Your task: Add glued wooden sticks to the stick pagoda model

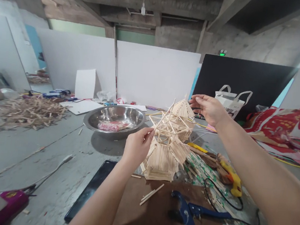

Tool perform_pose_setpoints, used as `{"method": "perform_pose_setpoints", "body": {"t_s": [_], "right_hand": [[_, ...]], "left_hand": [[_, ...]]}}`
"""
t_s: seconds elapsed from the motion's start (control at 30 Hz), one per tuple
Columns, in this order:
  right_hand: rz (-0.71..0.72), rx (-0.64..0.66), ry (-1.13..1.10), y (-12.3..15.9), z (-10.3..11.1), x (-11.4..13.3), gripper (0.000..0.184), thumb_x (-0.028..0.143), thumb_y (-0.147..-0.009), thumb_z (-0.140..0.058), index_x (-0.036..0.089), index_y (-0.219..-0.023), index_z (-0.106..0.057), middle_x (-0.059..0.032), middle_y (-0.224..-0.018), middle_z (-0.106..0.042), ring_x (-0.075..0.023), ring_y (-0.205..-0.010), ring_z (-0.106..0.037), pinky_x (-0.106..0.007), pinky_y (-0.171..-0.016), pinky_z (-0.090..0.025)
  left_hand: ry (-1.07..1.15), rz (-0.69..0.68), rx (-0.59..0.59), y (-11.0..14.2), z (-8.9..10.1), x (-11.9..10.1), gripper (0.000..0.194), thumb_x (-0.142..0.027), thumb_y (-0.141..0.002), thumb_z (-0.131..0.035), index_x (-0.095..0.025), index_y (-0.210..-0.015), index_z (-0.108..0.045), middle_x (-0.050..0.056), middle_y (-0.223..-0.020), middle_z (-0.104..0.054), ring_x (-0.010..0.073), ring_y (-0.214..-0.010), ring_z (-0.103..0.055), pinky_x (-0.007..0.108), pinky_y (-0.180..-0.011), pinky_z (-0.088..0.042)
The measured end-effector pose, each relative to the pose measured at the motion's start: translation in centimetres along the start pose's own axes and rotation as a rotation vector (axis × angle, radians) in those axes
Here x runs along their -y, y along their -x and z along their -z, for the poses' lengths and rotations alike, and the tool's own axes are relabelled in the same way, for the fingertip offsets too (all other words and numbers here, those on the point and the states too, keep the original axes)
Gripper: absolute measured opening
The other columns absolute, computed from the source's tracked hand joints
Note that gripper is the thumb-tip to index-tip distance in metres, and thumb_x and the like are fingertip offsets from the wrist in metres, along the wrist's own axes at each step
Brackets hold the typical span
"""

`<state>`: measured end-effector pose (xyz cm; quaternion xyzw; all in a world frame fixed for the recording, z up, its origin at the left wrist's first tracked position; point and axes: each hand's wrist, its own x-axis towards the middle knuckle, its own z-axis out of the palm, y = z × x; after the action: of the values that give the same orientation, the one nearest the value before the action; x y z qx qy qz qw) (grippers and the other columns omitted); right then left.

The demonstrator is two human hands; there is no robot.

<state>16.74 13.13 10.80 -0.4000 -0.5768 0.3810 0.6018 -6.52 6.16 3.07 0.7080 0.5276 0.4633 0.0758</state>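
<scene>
A model built from thin wooden sticks (162, 161) stands on a brown board, with flared stick panels below and an open stick frame above. Closed in a pinch at the left of that frame, my left hand (138, 144) has its fingertips at the lower end of a slanting wooden stick (169, 110). My right hand (207, 108) is raised beside a pointed stick roof (183, 108) behind the frame. Its fingers are stretched out and apart, with nothing visible in them. Whether the roof joins the front model is hard to see.
Blue cutting pliers (189, 216) and loose sticks (151, 194) lie on the brown board (137, 213). A black phone (89, 192) is left, a yellow glue gun (233, 177) right. Behind stand a metal basin (88, 121) and a stick pile (32, 111). A purple tool (9, 204) lies front left.
</scene>
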Motion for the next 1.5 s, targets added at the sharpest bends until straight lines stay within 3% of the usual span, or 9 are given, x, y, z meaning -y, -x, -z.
{"method": "perform_pose_setpoints", "body": {"t_s": [0.33, 0.73, 1.07, 1.5], "right_hand": [[0.005, -0.021, 0.065, 0.6, 0.4, -0.5, 0.007, 0.023, -0.07, -0.054, 0.019, -0.073, -0.058, -0.0016, -0.072, -0.059, -0.0096, -0.06, -0.052, -0.024, -0.053, -0.038], [-0.008, 0.092, 0.193, 1.5, -3.9, -0.3, 0.012, 0.016, -0.072, -0.049, 0.018, -0.077, -0.06, -0.0014, -0.076, -0.06, -0.0085, -0.062, -0.049, -0.022, -0.053, -0.035], [-0.037, 0.2, 0.111, 1.1, -5.0, -1.0, 0.012, 0.014, -0.071, -0.05, 0.016, -0.077, -0.06, 0.0001, -0.075, -0.06, -0.008, -0.067, -0.05, -0.021, -0.057, -0.034], [-0.003, 0.197, 0.006, 1.3, -5.9, -0.8, 0.009, 0.016, -0.071, -0.05, 0.015, -0.075, -0.058, 0.0003, -0.068, -0.057, -0.0074, -0.062, -0.048, -0.022, -0.058, -0.038]], "left_hand": [[-0.023, 0.002, -0.003, 0.0, -0.1, -0.1, 0.027, -0.036, -0.075, -0.042, -0.019, -0.082, -0.062, -0.001, -0.056, -0.059, 0.009, -0.049, -0.05, 0.019, -0.05, -0.035], [0.157, 0.077, 0.033, -0.1, -0.1, 0.0, 0.031, -0.039, -0.073, -0.044, -0.016, -0.078, -0.064, -0.003, -0.049, -0.05, 0.007, -0.045, -0.04, 0.018, -0.045, -0.033], [0.305, 0.131, 0.054, -0.3, -0.6, 0.4, 0.032, -0.041, -0.072, -0.046, -0.015, -0.077, -0.063, -0.004, -0.045, -0.044, 0.0062, -0.043, -0.038, 0.018, -0.044, -0.031], [0.347, 0.126, 0.053, -0.4, -1.0, 0.6, 0.032, -0.043, -0.072, -0.046, -0.016, -0.075, -0.062, -0.005, -0.045, -0.043, 0.006, -0.042, -0.037, 0.018, -0.044, -0.031]]}}
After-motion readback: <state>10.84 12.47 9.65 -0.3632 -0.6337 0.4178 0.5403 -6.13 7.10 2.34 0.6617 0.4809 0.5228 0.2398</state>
